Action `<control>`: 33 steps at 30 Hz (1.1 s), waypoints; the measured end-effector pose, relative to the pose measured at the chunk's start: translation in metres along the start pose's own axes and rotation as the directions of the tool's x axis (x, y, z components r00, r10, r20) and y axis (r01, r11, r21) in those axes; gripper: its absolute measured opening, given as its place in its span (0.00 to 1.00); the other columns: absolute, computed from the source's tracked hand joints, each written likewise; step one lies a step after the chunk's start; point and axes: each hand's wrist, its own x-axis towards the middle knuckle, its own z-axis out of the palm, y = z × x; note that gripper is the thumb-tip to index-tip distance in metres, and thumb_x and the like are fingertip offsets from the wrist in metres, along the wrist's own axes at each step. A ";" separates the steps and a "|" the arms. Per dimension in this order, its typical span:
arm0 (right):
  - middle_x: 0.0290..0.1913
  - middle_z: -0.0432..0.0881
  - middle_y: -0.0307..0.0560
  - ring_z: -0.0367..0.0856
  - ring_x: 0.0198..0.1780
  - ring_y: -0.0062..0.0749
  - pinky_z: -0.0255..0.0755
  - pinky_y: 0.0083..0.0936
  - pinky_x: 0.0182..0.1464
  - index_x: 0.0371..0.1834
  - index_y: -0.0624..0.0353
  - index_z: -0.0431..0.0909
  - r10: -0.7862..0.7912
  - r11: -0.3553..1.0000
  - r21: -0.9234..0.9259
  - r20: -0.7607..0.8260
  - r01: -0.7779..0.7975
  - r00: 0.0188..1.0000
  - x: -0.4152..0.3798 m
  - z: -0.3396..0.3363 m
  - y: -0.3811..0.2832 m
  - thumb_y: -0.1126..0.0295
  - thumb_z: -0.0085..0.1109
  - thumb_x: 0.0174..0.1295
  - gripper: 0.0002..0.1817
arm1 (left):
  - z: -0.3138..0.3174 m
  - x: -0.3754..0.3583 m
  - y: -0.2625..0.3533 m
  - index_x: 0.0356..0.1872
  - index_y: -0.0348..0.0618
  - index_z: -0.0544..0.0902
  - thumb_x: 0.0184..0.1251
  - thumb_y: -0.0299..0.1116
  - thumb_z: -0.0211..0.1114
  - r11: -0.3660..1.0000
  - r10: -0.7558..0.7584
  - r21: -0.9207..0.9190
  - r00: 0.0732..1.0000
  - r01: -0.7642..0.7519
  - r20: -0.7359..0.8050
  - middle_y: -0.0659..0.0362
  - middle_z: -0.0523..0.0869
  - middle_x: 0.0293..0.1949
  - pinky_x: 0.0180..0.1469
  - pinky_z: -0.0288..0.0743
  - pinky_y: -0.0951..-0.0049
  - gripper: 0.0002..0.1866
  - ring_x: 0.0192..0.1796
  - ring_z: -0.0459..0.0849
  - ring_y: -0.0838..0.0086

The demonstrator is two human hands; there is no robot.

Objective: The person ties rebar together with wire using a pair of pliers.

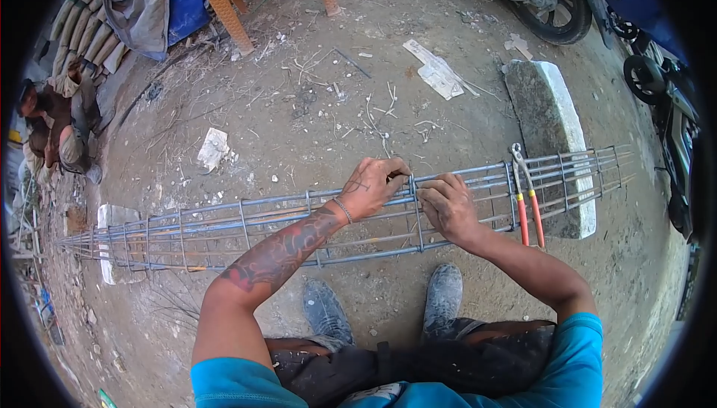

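Observation:
A long rebar cage (243, 221) of thin steel bars and square stirrups lies crosswise in front of me. My left hand (371, 186) is at the cage's upper bars near the middle, fingers closed in a pinch beside a stirrup (419, 225). Just across that stirrup, my right hand (450, 205) has its fingers curled against the same joint. Whatever is between the fingertips is too small to make out. To the right of my right hand, steel pincers (526, 195) with red handles rest upright against the cage, jaws toward the far side.
A concrete block (556, 109) supports the cage's right part, and another block (107, 247) its left end. Beyond are an orange plastic chair (224, 1), a motorcycle wheel (556, 8) and ground scraps. A person (63, 120) crouches at far left. My boots (443, 296) stand close to the cage.

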 end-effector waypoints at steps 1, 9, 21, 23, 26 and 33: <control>0.42 0.79 0.43 0.76 0.45 0.38 0.70 0.37 0.46 0.40 0.58 0.80 0.008 1.000 0.002 -0.005 -0.008 1.000 -0.002 0.000 0.000 0.74 0.68 0.47 0.15 | 0.000 0.000 0.001 0.41 0.36 0.84 0.63 0.28 0.62 1.000 0.000 0.001 1.000 0.000 -0.009 0.50 0.88 0.35 0.43 0.78 0.68 0.09 0.37 0.87 0.65; 0.45 0.79 0.45 0.75 0.48 0.42 0.69 0.37 0.52 0.41 0.59 0.81 0.153 0.917 0.321 0.262 -0.235 0.953 0.010 -0.020 0.026 0.69 0.65 0.55 0.11 | -0.002 0.001 -0.001 0.41 0.36 0.83 0.63 0.28 0.61 1.000 0.021 -0.004 0.999 -0.021 -0.038 0.50 0.88 0.33 0.42 0.78 0.69 0.09 0.35 0.87 0.66; 0.42 0.85 0.53 0.77 0.54 0.48 0.64 0.47 0.59 0.37 0.58 0.86 0.483 0.750 0.219 0.462 -0.624 0.743 0.043 -0.004 0.026 0.57 0.66 0.55 0.16 | 0.011 0.014 -0.014 0.38 0.29 0.82 0.61 0.27 0.63 0.947 -0.270 -0.184 0.963 0.262 -0.022 0.50 0.87 0.31 0.35 0.79 0.73 0.10 0.30 0.86 0.73; 0.46 0.82 0.51 0.73 0.57 0.46 0.59 0.44 0.63 0.36 0.58 0.86 0.481 0.818 0.148 0.354 -0.556 0.802 0.041 -0.010 0.014 0.58 0.67 0.54 0.15 | 0.013 0.023 -0.016 0.38 0.29 0.82 0.60 0.27 0.63 0.933 -0.305 -0.188 0.951 0.308 0.045 0.51 0.88 0.31 0.34 0.79 0.73 0.10 0.30 0.85 0.74; 0.49 0.78 0.49 0.70 0.58 0.45 0.57 0.41 0.63 0.36 0.59 0.84 0.431 0.872 0.143 0.228 -0.468 0.873 0.033 -0.001 0.009 0.61 0.68 0.53 0.13 | 0.012 0.025 -0.022 0.37 0.29 0.83 0.58 0.26 0.64 0.904 -0.399 -0.155 0.916 0.400 0.037 0.52 0.87 0.31 0.33 0.78 0.74 0.10 0.30 0.84 0.74; 0.46 0.78 0.48 0.72 0.54 0.43 0.61 0.40 0.60 0.37 0.63 0.83 0.349 0.928 0.070 0.177 -0.365 0.920 0.036 -0.001 -0.001 0.67 0.67 0.53 0.12 | 0.006 0.026 -0.013 0.36 0.32 0.86 0.56 0.27 0.66 0.892 -0.411 -0.183 0.910 0.413 0.050 0.52 0.87 0.31 0.36 0.77 0.73 0.10 0.33 0.84 0.74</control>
